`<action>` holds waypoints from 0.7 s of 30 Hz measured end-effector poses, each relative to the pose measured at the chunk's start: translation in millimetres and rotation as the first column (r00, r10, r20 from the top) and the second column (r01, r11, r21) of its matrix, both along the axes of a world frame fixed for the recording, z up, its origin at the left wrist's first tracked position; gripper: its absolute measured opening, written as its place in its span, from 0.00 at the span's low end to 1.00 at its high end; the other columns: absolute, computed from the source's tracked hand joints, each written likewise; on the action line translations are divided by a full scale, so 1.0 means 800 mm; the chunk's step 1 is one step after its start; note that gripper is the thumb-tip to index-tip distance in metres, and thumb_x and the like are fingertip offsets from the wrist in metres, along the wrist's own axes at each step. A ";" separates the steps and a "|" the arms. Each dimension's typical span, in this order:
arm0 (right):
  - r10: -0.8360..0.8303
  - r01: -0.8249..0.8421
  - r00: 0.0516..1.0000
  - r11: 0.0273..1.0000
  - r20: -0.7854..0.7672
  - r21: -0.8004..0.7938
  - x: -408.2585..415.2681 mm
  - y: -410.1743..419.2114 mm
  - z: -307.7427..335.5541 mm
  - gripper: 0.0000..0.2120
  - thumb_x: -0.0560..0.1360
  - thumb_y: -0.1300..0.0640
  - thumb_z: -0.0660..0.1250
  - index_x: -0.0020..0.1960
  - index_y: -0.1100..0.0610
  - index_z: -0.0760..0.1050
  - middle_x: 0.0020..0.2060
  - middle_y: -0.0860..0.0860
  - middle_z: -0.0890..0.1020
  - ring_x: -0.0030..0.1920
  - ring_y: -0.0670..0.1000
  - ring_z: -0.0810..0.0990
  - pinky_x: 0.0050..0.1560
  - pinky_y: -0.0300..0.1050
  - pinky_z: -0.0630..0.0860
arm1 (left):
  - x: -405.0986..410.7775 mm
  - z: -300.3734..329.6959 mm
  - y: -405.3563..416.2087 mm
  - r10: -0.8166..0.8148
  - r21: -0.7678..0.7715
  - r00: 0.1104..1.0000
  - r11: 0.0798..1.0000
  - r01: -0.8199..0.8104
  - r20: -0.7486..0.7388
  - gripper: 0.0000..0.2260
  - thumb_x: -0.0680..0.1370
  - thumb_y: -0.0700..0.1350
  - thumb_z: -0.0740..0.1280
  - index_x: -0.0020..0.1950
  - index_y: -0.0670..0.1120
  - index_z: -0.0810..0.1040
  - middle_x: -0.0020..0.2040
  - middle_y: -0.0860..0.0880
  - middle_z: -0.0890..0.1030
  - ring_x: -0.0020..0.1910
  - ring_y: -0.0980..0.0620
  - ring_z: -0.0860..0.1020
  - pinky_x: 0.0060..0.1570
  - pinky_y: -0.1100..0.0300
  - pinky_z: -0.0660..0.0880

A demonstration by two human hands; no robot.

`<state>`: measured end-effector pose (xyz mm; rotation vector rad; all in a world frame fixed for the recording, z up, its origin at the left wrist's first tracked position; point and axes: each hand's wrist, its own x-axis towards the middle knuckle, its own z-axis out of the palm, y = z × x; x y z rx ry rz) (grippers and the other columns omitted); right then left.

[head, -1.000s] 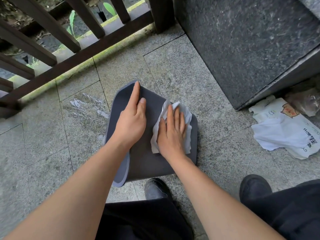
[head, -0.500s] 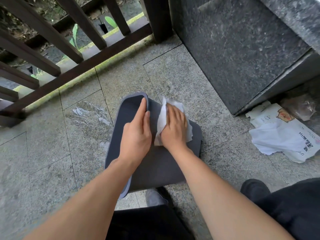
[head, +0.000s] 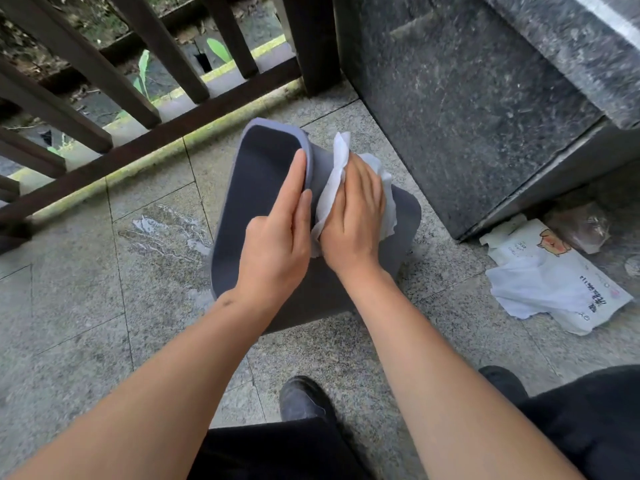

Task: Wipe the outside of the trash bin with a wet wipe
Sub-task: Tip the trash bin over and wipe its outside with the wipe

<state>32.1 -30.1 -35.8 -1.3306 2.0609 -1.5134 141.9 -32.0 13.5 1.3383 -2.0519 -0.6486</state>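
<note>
We have the grey trash bin [head: 263, 174] tipped on the stone floor [head: 86, 323] at the centre of view, its open mouth toward ten o'clock and its side wall facing up. Our left hand [head: 277, 237] steadies it, fingers laid over the rim with the thumb out of sight, so a loose brace rather than a clamp. Our right hand [head: 353, 220] presses the wet wipe [head: 334, 181] flat against the wall just beside the rim, fingers curled over the crumpled sheet. We judge the bin light, thin plastic that would slide or roll under a stroke, so the rim is the place to hold. The wipe is limp and bunches. A wipe packet [head: 561, 285] lies at three o'clock
</note>
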 end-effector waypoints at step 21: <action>0.166 -0.162 0.986 0.977 -0.014 0.138 0.037 0.051 -0.027 0.23 0.83 0.51 0.52 0.75 0.59 0.65 0.74 0.56 0.70 0.76 0.54 0.64 0.76 0.58 0.58 | -0.010 -0.005 -0.030 0.009 0.181 0.999 0.983 -0.002 -0.035 0.19 0.83 0.56 0.56 0.75 0.57 0.66 0.42 0.67 0.79 0.39 0.66 0.77 0.38 0.70 0.69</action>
